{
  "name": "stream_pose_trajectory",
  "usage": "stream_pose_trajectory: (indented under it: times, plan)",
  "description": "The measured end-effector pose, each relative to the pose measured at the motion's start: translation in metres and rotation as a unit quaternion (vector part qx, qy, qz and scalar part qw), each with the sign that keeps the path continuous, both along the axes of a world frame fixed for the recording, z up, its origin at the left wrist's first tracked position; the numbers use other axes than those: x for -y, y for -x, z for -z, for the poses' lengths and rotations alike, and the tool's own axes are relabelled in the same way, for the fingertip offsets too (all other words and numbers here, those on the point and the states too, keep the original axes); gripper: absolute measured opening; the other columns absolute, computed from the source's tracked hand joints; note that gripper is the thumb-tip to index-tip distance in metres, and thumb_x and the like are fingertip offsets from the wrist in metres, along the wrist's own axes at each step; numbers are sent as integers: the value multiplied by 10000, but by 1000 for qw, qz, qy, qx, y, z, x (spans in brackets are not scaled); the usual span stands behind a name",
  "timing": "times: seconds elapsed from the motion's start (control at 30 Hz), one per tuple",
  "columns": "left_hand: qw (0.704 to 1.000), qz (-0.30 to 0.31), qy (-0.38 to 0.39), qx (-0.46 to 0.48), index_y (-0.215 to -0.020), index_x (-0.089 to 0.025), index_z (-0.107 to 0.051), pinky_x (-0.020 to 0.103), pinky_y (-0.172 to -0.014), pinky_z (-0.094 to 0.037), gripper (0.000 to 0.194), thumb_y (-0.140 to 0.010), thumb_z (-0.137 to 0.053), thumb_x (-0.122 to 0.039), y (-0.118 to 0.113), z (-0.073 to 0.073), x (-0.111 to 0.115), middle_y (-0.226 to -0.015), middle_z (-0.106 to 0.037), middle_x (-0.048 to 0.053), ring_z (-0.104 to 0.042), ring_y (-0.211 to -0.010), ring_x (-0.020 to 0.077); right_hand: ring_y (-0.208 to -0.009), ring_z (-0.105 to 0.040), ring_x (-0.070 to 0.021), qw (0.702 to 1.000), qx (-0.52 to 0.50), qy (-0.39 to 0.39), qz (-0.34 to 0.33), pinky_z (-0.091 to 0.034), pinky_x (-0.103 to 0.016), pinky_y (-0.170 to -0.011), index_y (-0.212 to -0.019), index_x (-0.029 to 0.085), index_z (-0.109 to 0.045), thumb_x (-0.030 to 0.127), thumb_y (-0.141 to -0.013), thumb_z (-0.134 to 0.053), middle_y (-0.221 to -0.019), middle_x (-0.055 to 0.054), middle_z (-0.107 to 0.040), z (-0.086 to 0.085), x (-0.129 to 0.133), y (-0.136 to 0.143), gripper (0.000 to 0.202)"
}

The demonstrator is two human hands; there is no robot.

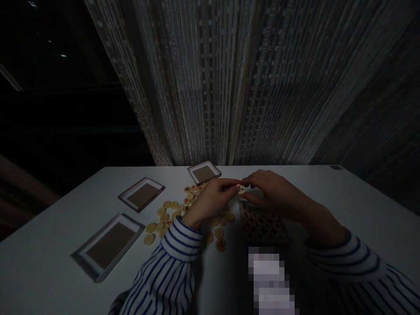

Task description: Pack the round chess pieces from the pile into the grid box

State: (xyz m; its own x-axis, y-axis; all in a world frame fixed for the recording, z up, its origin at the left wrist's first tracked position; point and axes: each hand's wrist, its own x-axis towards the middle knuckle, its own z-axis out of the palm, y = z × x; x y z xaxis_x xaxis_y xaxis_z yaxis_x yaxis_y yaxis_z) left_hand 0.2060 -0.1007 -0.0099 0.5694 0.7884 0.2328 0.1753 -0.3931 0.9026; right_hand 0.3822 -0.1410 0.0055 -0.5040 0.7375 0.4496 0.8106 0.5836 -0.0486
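Note:
Both hands meet above the middle of the table around one small round pale piece point(241, 189) with a dark mark on it. My left hand point(215, 197) pinches its left side, and my right hand point(271, 190) has its thumb and fingers closed at its right side. Below my right hand sits a dark box point(284, 238) holding rows of round pieces. Loose round wooden pieces point(150, 239), some with red or dark marks, lie spread under and to the left of my left hand, which hides part of them.
Three framed trays or lids stand on the white table point(344, 227): a large one point(110, 245) at the left, another point(141, 194) behind it, and one point(203, 172) at the back. A bead curtain point(223, 87) hangs behind. A pixelated patch covers the near edge.

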Motion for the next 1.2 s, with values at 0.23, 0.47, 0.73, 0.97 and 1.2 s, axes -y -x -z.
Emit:
stream_pose_trajectory:
  times: [0.23, 0.47, 0.73, 0.97, 1.2]
  plan:
    - [999, -25, 41, 9, -967, -121, -649, 235, -636, -454, 222, -778, -546, -174, -1, 2, -1, -807, -668, 44, -588, -707, 133, -829, -594, -206, 1000, 6, 18, 3, -437, -350, -731, -995, 168, -612, 267, -819, -547, -897, -72, -666, 1, -1, 0, 213]
    - [993, -67, 90, 43, -822, -117, -584, 181, -521, -392, 78, -753, -583, -153, -3, 1, 0, -642, -565, -22, -514, -564, 76, -851, -590, -203, 1000, 7, 26, 3, -425, -338, -737, -997, 163, -601, 252, -825, -538, -904, -68, -664, 2, -2, -1, 204]
    - [990, -70, 105, 68, -830, -124, -577, 188, -491, -369, 116, -744, -601, -198, -4, 5, -2, -589, -551, -40, -489, -509, 74, -844, -593, -203, 1000, 12, 22, 4, -415, -338, -728, -1027, 174, -599, 266, -827, -537, -904, -61, -669, -1, 0, 0, 229]
    - [991, -53, 113, 50, -817, -124, -605, 181, -505, -389, 101, -731, -617, -176, -2, 1, -1, -657, -598, -16, -518, -542, 69, -795, -592, -201, 1000, 14, 19, 20, -413, -333, -703, -962, 164, -604, 282, -806, -554, -844, -59, -663, -1, 0, 0, 202]
    - [987, -68, 129, 66, -842, -128, -582, 176, -530, -405, 140, -710, -625, -135, -2, 2, -1, -653, -607, -14, -541, -576, 76, -810, -594, -200, 1000, 9, 16, 14, -410, -326, -707, -959, 167, -603, 287, -804, -559, -862, -60, -666, 0, 0, 0, 201]
